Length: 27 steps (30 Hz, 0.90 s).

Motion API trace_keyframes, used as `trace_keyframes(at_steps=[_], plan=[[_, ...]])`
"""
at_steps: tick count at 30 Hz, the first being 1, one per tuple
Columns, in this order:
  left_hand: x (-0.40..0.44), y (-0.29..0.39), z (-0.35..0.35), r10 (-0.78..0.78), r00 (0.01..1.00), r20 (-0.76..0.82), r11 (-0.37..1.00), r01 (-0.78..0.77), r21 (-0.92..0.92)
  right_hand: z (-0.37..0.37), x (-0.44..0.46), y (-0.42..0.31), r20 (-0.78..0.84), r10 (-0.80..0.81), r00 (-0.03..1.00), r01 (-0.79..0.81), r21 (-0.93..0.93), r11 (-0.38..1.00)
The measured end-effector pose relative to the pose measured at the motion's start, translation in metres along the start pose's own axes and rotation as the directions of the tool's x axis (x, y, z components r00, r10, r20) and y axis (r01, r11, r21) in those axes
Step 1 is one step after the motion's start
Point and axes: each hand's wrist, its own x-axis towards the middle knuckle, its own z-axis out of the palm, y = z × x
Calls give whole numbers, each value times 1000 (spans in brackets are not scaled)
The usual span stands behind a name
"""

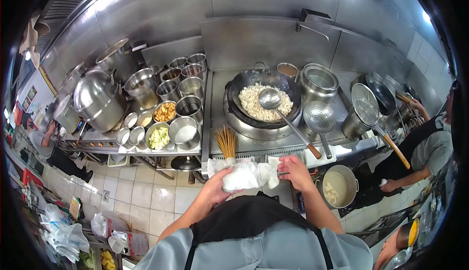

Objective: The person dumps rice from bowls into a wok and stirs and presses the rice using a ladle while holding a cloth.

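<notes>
A bunched white cloth (244, 175) lies at the front edge of the stove, just before my body. My left hand (218, 188) grips its left end, thumb on top. At the right end, the fingers of my right hand (295, 172) are pinched at the cloth's edge. Just behind the cloth stands a bamboo wok brush (226, 142), bristles upward. Farther back, a black wok (237, 82) holds what looks like white rice (251, 96). A steel ladle (269, 99) rests in it, its wooden-ended handle reaching toward my right hand.
Steel containers (183, 131) with ingredients crowd the left counter. A perforated skimmer (319, 117) and a lidded pot (320, 80) stand right of the wok. Below right is a pot of pale liquid (340, 186). Co-workers stand at right (427, 148) and far left (41, 140).
</notes>
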Motion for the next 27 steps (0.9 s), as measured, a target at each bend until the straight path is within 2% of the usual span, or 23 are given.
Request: trace_keyframes(at_steps=[1, 4, 6, 8, 10, 11, 14, 15, 16, 18, 19, 22, 23, 26, 27], plan=[[6, -4, -8, -1, 1000, 19, 1000, 0, 20, 2, -8, -2, -55, 79, 995, -71, 139, 988], [18, -9, -12, 43, 993, 109, 994, -54, 98, 33, -5, 22, 53, 151, 987, -154, 59, 986], [4, 0, 13, 75, 986, 150, 972, -106, 209, 30, 19, 63, 313, 215, 925, -266, 131, 955], [-5, 6, 25, 86, 972, 217, 921, -160, 355, 51, 13, 61, 282, 226, 932, -221, -50, 974], [-13, 12, 32, 125, 954, 271, 830, -251, 498, 60, 18, 62, 455, 18, 890, -34, 28, 999], [-21, 20, 36, 64, 953, 296, 798, -227, 558, 64, 20, 61, 525, -88, 846, 52, 83, 995], [-45, 36, 58, 96, 949, 299, 721, -273, 637, 62, 24, 57, 490, 34, 871, -134, 171, 976], [-47, 36, 57, 103, 940, 324, 807, -270, 525, 53, 38, 79, 521, -1, 853, -167, 276, 946], [-54, 39, 61, 125, 934, 335, 856, -272, 439, 64, 20, 56, 515, -67, 854, -181, 417, 891], [-61, 45, 62, 136, 923, 361, 917, -255, 307, 57, 35, 80, 585, -33, 811, -328, 500, 801], [-63, 47, 61, 144, 909, 392, 929, -261, 264, 61, 26, 71, 510, 22, 860, -330, 522, 787], [-58, 49, 42, 146, 932, 331, 950, -226, 217, 64, 15, 56, 406, 92, 909, -333, 576, 746], [-56, 51, 36, 150, 940, 305, 941, -231, 249, 56, 16, 56, 363, 107, 925, -286, 485, 826], [-50, 49, 16, 176, 963, 206, 904, -241, 354, 42, 18, 53, 237, 93, 967, -209, 529, 822], [-50, 48, 10, 206, 954, 217, 857, -283, 430, 42, 11, 43, 123, 126, 984, -174, 570, 803]])
